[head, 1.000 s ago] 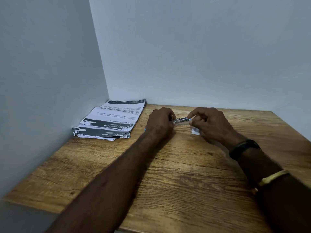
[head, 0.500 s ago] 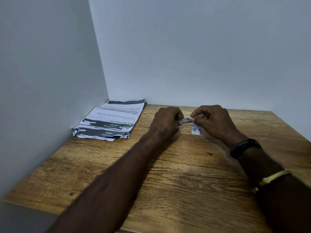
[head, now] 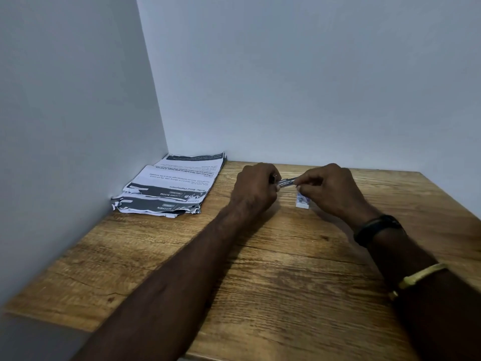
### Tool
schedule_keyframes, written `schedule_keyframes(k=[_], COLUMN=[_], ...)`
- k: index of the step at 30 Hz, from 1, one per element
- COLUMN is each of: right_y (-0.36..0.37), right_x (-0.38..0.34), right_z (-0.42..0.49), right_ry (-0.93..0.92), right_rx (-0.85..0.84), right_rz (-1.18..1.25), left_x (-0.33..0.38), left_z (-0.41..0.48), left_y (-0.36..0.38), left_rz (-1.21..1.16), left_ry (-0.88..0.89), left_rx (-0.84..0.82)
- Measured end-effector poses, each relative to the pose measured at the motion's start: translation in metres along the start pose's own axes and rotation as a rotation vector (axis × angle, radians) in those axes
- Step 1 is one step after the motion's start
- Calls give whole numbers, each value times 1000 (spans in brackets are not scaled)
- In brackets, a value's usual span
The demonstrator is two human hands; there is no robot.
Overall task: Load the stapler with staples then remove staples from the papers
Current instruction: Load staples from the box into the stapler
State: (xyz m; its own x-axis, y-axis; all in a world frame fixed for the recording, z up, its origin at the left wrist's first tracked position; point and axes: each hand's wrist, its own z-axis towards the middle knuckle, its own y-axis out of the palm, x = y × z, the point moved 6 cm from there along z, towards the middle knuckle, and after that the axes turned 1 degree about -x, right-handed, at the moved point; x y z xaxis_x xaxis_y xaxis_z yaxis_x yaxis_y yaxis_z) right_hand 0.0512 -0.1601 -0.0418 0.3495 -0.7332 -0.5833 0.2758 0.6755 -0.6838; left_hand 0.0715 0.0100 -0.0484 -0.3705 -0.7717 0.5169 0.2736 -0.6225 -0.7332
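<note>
**Both hands on the stapler by the far edge**

We see the papers (head: 171, 186) stacked in the tabletop's (head: 260, 282) far left corner. Near the middle of the far edge, the left hand (head: 253, 188) curls its fingers round the stapler (head: 285, 182). The right hand (head: 330, 191) pinches the stapler's metal tip, just above a small white box (head: 303, 202).

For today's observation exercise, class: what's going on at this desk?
A person works with both hands on a wooden table. The left hand grips what seems to be a small stapler, and the right hand pinches a shiny metal strip, likely staples, against it. A small box stands on the table by the right hand. The stack of printed papers lies in the corner, untouched.
</note>
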Motion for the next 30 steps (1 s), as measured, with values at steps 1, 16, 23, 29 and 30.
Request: schedule_keyframes(k=[1, 16, 23, 29, 30], right_y=[-1, 3, -4, -4, -4], right_x=[1, 15, 8, 1, 1], right_z=[0, 3, 4, 4, 3], right_ry=[9, 80, -18, -98, -109], right_rx=[3, -81, 10, 50, 60], right_rz=[16, 45, 84, 19, 5], left_x=[-1, -7, -4, 4, 5], left_z=[0, 2, 2, 0, 0], left_y=[-1, -1, 3, 4, 4], left_rz=[-3, -10, -10, -18, -23], left_ry=[-14, -67, -30, 41, 56], left_rx=[8, 2, -27, -31, -30])
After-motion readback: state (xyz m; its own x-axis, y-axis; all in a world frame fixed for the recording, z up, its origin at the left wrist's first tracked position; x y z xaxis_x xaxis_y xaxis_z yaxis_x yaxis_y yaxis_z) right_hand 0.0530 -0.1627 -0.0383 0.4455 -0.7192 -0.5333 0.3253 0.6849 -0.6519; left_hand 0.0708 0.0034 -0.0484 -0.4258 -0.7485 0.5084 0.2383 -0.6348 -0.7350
